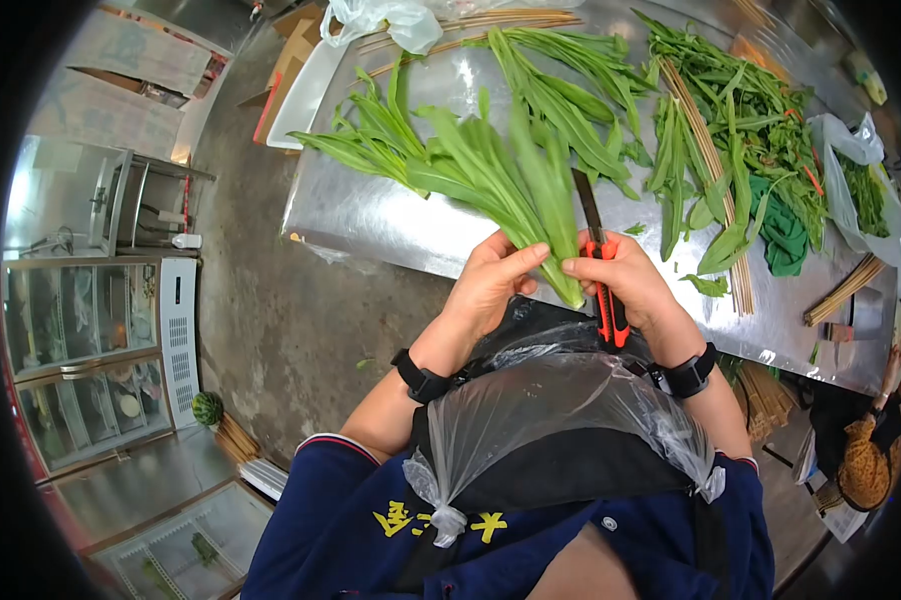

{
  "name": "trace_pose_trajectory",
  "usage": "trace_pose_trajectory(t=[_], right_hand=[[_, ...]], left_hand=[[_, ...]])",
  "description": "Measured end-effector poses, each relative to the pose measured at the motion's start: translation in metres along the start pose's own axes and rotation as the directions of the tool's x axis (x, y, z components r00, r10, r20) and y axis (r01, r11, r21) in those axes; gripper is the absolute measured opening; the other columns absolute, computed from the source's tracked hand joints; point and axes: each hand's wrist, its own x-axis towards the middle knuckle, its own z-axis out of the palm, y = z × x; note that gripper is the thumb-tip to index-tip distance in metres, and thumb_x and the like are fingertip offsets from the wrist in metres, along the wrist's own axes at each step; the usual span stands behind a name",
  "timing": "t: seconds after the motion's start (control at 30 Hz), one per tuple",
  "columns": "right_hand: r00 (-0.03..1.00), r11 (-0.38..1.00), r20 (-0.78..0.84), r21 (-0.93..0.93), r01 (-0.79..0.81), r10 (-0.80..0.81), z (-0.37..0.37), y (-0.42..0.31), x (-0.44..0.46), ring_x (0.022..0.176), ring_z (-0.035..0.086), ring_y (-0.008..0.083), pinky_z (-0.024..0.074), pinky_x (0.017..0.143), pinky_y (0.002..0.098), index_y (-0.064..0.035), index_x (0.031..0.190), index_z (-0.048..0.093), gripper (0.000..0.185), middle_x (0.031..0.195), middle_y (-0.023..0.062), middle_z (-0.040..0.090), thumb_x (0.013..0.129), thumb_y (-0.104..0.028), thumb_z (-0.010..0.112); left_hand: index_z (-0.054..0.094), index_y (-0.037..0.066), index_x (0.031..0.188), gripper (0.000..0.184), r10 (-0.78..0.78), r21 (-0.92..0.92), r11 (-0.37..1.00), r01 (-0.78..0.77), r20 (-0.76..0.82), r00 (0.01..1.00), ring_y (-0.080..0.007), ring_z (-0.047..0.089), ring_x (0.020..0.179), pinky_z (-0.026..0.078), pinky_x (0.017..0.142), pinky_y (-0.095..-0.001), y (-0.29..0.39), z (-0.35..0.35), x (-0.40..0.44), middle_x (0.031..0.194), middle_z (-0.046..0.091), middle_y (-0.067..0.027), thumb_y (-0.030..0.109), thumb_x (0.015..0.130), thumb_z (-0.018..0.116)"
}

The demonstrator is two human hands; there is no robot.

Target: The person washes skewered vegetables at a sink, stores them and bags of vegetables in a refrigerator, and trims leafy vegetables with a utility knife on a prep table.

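Observation:
My left hand (496,280) pinches the stem end of a bunch of long green leaves (491,175) over the metal table's front edge. Close on its right, my right hand (621,283) holds a red and black utility knife (608,290), its dark blade pointing up and away from me. The thumb and finger of that hand also touch the stems. Behind the bunch, more loose leaves (571,110) lie on the metal table (371,225). A smaller bunch (371,140) spreads out to the left.
A large leafy pile (746,130) with thin wooden sticks (706,150) and a green cloth (784,230) covers the table's right side. A plastic bag of greens (861,190) is beyond it. A white tray (306,95) stands at the left edge. Glass-door fridges (91,350) line the left.

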Motion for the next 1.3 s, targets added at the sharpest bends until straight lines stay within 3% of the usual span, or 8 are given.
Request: trace_pose_trajectory(t=[0.2, 0.47, 0.67, 0.77, 0.83, 0.87, 1.13, 1.3], right_hand=[[1.0, 0.978, 0.01, 0.207, -0.018, 0.017, 0.0, 0.002, 0.004, 0.05, 0.042, 0.0042, 0.034, 0.046, 0.018, -0.0039, 0.09, 0.056, 0.023, 0.064, -0.0039, 0.049, 0.071, -0.01, 0.067], [0.999, 0.998, 0.032, -0.056, -0.015, 0.017, -0.002, 0.0, 0.015, 0.048, 0.043, 0.0046, 0.0346, 0.044, 0.0188, -0.0044, 0.085, 0.055, 0.017, 0.061, -0.0034, 0.049, 0.072, -0.011, 0.064], [0.995, 0.958, -0.054, -0.271, -0.092, 0.08, -0.006, -0.006, 0.032, 0.045, 0.043, 0.0064, 0.0344, 0.042, 0.0205, -0.0035, 0.075, 0.055, 0.012, 0.056, -0.0011, 0.049, 0.07, -0.011, 0.062], [0.994, 0.94, -0.065, -0.322, -0.109, 0.093, -0.009, -0.013, 0.034, 0.046, 0.045, 0.0092, 0.0356, 0.042, 0.023, -0.0013, 0.071, 0.055, 0.015, 0.055, 0.0008, 0.05, 0.066, -0.014, 0.062], [0.993, 0.928, -0.064, -0.354, -0.119, 0.103, -0.01, -0.009, 0.039, 0.046, 0.045, 0.01, 0.0357, 0.041, 0.0238, -0.0009, 0.073, 0.056, 0.017, 0.056, 0.0014, 0.051, 0.065, -0.014, 0.062], [0.995, 0.935, -0.05, -0.341, -0.103, 0.092, -0.009, -0.009, 0.039, 0.046, 0.046, 0.0101, 0.0366, 0.042, 0.024, -0.0005, 0.073, 0.057, 0.017, 0.056, 0.0018, 0.051, 0.065, -0.014, 0.062], [0.97, 0.824, -0.149, -0.561, 0.077, -0.192, -0.016, 0.006, 0.033, 0.061, 0.057, 0.0126, 0.0421, 0.048, 0.0248, -0.0001, 0.093, 0.052, 0.03, 0.073, 0.0083, 0.056, 0.068, -0.014, 0.063], [0.987, 0.999, -0.16, -0.036, 0.016, -0.022, -0.036, -0.011, -0.013, 0.074, 0.058, 0.0143, 0.0448, 0.056, 0.0224, -0.0098, 0.113, 0.03, 0.043, 0.097, 0.0051, 0.05, 0.081, -0.015, 0.058]], left_hand=[[0.051, 0.006, 0.101, 0.026, 0.051, -0.02, 0.998, -0.051, -0.037, 0.998, -0.0056, 0.051, 0.071, 0.039, 0.053, -0.0202, 0.002, 0.008, -0.002, 0.09, 0.057, -0.0009, 0.015, 0.08, 0.062], [0.051, 0.007, 0.099, 0.025, 0.15, 0.057, 0.988, -0.144, -0.139, 0.979, -0.0052, 0.051, 0.065, 0.036, 0.048, -0.0185, -0.007, 0.011, 0.012, 0.084, 0.058, 0.0001, 0.019, 0.08, 0.061], [0.054, 0.006, 0.094, 0.025, -0.038, 0.056, 0.997, 0.055, -0.267, 0.963, -0.0072, 0.052, 0.061, 0.035, 0.041, -0.0192, 0.0, -0.001, 0.002, 0.083, 0.059, -0.0018, 0.025, 0.08, 0.064], [0.055, 0.004, 0.092, 0.025, -0.068, 0.353, 0.915, 0.197, -0.346, 0.936, -0.0137, 0.054, 0.062, 0.038, 0.045, -0.0239, 0.001, -0.01, -0.008, 0.079, 0.058, -0.0038, 0.022, 0.078, 0.065], [0.054, 0.004, 0.092, 0.028, 0.616, 0.948, 0.148, -0.283, 0.135, 0.776, -0.023, 0.054, 0.075, 0.043, 0.059, -0.0327, 0.0, -0.002, -0.014, 0.081, 0.056, -0.0069, 0.018, 0.071, 0.067], [0.055, 0.006, 0.093, 0.032, 0.668, 0.887, -0.072, -0.456, 0.382, 0.639, -0.0283, 0.049, 0.091, 0.037, 0.081, -0.0388, 0.006, 0.002, -0.008, 0.089, 0.055, -0.0071, 0.015, 0.065, 0.068], [0.06, 0.01, 0.087, 0.032, 0.429, 0.825, -0.198, -0.53, 0.559, 0.71, -0.0238, 0.046, 0.09, 0.028, 0.087, -0.0396, 0.01, 0.003, 0.019, 0.088, 0.052, -0.0042, 0.026, 0.063, 0.072], [0.063, 0.01, 0.085, 0.03, 0.41, 0.794, -0.157, -0.587, 0.593, 0.693, -0.0229, 0.047, 0.089, 0.029, 0.086, -0.0383, 0.01, 0.002, 0.027, 0.085, 0.052, -0.0036, 0.027, 0.063, 0.072]])
